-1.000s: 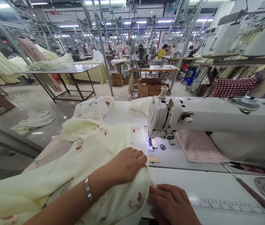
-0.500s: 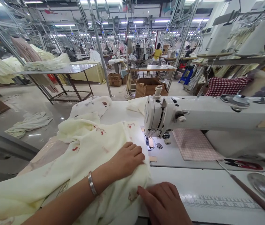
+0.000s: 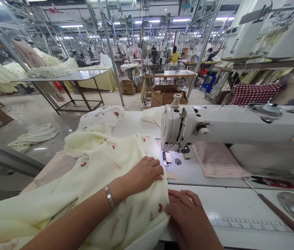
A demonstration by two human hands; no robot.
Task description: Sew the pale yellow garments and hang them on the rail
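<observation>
A pale yellow cloth (image 3: pixel 115 152) with small red printed figures spreads over the left of the sewing table and hangs toward me. My left hand (image 3: pixel 147 172), a silver bangle on its wrist, lies on top of it with fingers curled down together at the cloth's right edge. Lower down, my right hand (image 3: pixel 188 211) has that same edge between thumb and fingers. The white sewing machine (image 3: pixel 173 128) stands just beyond, its lit needle area (image 3: pixel 167 158) close to the cloth's edge and to my left fingertips.
Pink checked fabric (image 3: pixel 217 159) lies under the machine arm. To the right are red-handled scissors (image 3: pixel 273 182), a brown-handled tool (image 3: pixel 279 213) and a ruler scale (image 3: pixel 251 224) along the table. Behind stand a metal table (image 3: pixel 89 74), cardboard boxes (image 3: pixel 166 95) and a person in yellow (image 3: pixel 174 57).
My right hand has moved up and slightly right, drawing the lower part of the cloth's edge outward and flatter. My left hand has shifted slightly right.
</observation>
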